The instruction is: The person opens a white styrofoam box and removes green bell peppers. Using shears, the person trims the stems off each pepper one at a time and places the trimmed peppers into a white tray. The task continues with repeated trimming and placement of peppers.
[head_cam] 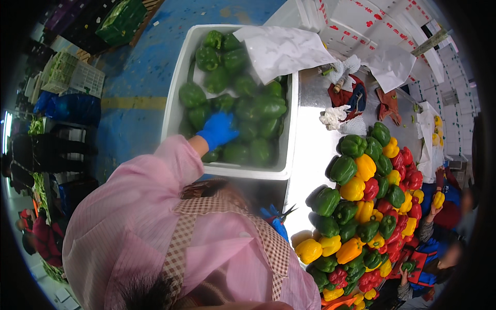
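Note:
My left hand (pixel 219 130), in a blue glove, reaches into a white foam box (pixel 291 116) filled with green bell peppers (pixel 216 80). The back of the hand faces up over the peppers; its fingertips are blurred, so whether it grips one cannot be told. Low by the metal table's edge, my right hand (pixel 278 224), also gloved in blue, holds dark-bladed snips (pixel 287 212) with the points apart. Part of that hand is hidden behind my pink sleeve and checked apron. A sheet of white paper (pixel 288 52) lies across the box's far right corner.
Green, yellow and red bell peppers (pixel 364 166) are heaped on the metal table (pixel 310 155) at right. Behind them lie a red and blue cloth (pixel 358 97) and crumpled paper (pixel 334 117). Stacked foam boxes (pixel 356 29) stand beyond. Across the heap, other people hold peppers (pixel 438 200).

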The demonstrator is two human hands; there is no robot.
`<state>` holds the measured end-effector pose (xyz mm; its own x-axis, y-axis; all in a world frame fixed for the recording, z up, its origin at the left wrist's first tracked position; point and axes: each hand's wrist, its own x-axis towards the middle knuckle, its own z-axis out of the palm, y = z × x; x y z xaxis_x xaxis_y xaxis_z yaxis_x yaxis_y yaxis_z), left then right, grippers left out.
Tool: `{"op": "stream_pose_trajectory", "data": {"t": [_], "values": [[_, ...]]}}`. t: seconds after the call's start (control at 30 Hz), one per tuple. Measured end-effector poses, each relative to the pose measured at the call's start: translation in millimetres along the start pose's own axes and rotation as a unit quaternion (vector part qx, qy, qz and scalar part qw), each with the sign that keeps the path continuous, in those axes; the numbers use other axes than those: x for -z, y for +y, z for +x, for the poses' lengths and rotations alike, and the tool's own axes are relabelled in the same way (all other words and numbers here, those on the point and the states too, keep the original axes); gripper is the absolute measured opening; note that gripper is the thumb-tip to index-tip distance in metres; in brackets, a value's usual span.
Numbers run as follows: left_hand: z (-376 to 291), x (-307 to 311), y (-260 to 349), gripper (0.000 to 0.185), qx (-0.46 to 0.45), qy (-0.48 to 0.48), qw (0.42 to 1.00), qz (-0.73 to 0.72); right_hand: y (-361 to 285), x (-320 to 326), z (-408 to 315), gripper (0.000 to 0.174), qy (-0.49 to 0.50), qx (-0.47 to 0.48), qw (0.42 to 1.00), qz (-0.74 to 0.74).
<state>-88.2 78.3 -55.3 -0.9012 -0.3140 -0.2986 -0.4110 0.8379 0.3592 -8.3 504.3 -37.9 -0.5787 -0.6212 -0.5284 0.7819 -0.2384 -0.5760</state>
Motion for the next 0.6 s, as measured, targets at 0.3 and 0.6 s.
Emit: {"op": "stream_pose_trajectory", "data": {"t": [0.3,0.6], "values": [[5,-54,-28,0.095,-0.001,0.200,0.933,-0.299,-33,-24,-4,0.078,-0.022,0.025,0.999,0.035],[-14,-24,-7,0.091,-0.074,0.115,0.950,-0.282,-74,-47,18,0.078,0.058,0.149,0.968,-0.195]]}}
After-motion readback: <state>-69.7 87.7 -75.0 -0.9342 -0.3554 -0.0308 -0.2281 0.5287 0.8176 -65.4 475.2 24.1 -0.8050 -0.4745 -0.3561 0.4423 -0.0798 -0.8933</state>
